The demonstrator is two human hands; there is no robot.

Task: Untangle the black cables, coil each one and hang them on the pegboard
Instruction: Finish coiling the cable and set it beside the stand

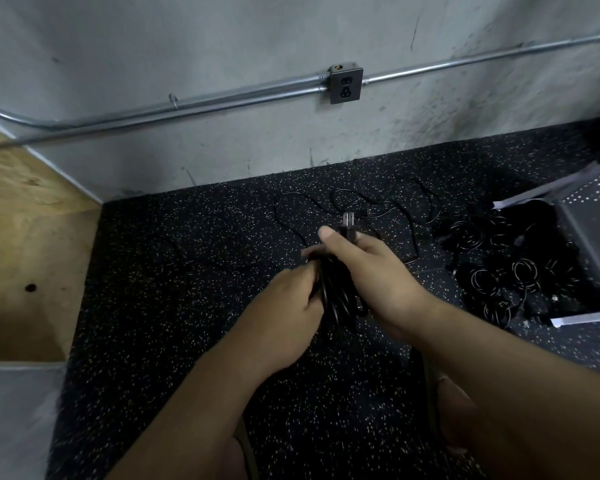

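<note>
A coiled black cable (336,292) hangs between both hands above the speckled floor. My right hand (368,268) grips the top of the coil, and the cable's two-pronged plug (347,223) sticks up past its thumb. My left hand (291,296) curls round the coil's left side. Loose black cables (388,206) lie spread on the floor beyond the hands. Several coiled black cables (499,275) sit in a heap at the right, beside a grey perforated pegboard (589,216) lying tilted on the floor.
A grey concrete wall (222,46) rises behind, with a metal conduit (222,98) and a socket box (345,85) on it. A plywood panel (25,237) stands at the left. The floor is black speckled rubber matting (170,289).
</note>
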